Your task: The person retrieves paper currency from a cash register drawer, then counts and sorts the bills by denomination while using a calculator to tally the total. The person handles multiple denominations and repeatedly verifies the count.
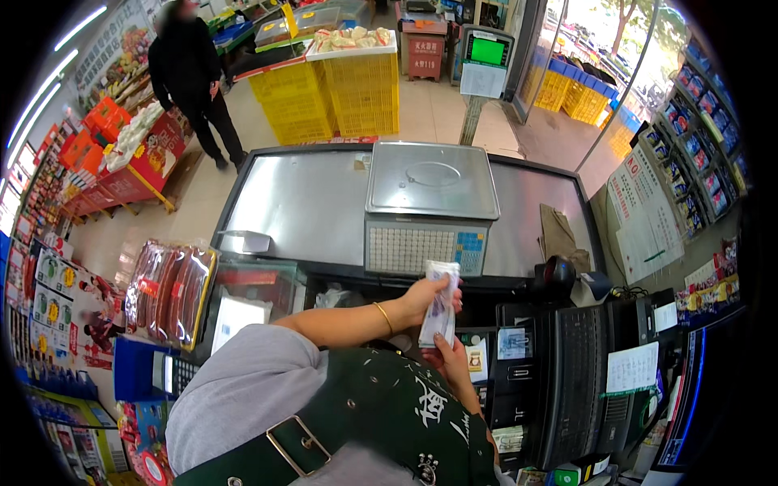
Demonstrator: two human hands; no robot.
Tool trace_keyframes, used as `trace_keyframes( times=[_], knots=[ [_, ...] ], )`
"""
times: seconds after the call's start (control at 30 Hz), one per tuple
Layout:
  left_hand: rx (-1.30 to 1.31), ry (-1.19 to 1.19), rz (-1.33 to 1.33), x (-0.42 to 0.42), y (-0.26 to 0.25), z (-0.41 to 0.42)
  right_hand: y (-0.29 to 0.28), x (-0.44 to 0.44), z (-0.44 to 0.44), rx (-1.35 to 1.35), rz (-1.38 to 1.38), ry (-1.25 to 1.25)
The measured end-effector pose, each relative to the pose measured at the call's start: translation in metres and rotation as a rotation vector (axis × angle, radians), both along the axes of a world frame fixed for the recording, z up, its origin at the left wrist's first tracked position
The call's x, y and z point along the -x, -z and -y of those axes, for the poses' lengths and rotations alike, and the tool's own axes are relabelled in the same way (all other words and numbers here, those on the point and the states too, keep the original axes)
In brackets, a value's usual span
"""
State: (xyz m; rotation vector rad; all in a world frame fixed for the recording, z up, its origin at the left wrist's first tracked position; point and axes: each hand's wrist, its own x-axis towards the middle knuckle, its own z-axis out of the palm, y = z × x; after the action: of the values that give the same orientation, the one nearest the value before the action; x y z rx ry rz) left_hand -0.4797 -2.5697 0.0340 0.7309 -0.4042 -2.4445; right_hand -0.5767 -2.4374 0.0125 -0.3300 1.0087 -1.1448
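Note:
Both my hands hold a bundle of banknotes (pixel 439 313) in front of my dark green apron. My left hand (pixel 425 297) grips its upper part, thumb on top, with a thin gold bangle on the wrist. Around the lower end closes my right hand (pixel 450 355). Just beyond the notes stands a weighing scale (pixel 433 182) with a metal pan and a keypad. To the right of my right hand, a cash drawer (pixel 510 376) with notes in its compartments lies beside a black keyboard (pixel 571 383).
A steel counter (pixel 298 200) carries the scale, a brown cloth or bag (pixel 559 234) and a black handheld scanner (pixel 556 276). Packaged sausages (pixel 170 291) lie at left. Beyond are yellow crates (pixel 361 94); a person in black (pixel 188 73) stands at the upper left.

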Motion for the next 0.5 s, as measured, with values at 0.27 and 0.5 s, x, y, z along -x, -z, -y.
trace_keyframes(
  times=[0.27,0.5],
  knots=[
    [0.023,-0.096,0.019,-0.04,-0.008,-0.079,0.022,-0.032,-0.045,0.162,0.014,-0.275],
    [0.273,-0.473,-0.101,-0.121,-0.04,-0.121,0.008,-0.086,-0.054,0.276,-0.06,-0.443]
  ],
)
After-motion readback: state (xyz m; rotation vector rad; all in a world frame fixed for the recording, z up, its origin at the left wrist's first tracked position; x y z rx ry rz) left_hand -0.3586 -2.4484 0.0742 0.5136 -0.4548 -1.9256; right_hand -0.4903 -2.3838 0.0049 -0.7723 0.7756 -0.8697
